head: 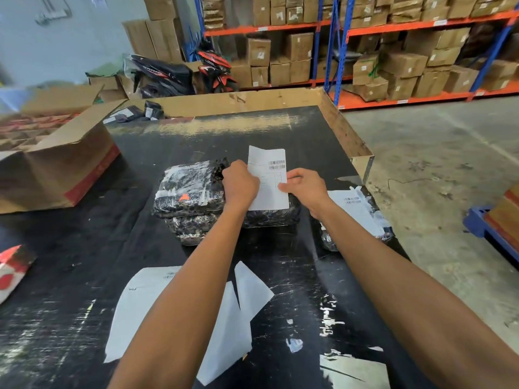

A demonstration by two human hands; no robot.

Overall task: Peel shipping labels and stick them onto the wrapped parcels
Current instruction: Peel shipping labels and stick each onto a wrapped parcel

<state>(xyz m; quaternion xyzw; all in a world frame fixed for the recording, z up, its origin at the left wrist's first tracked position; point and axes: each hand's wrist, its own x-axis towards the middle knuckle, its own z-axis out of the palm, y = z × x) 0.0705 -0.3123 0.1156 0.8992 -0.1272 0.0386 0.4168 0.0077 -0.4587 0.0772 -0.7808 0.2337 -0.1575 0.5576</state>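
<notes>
A white shipping label (268, 175) with barcodes is held upright over a black wrapped parcel (191, 189) in the middle of the black table (84, 276). My left hand (240, 183) pinches the label's left edge. My right hand (304, 186) pinches its right edge with thumb and fingers. The parcel lies on top of another wrapped parcel (193, 231). To the right lies a third wrapped parcel (354, 214) with a white label on its top, partly hidden by my right forearm.
Loose white backing sheets (241, 313) and a label sheet (140, 301) lie near the front of the table. An open cardboard box (56, 169) stands at the left. Shelves of cartons (393, 60) fill the back. A blue pallet (488, 223) sits on the floor at right.
</notes>
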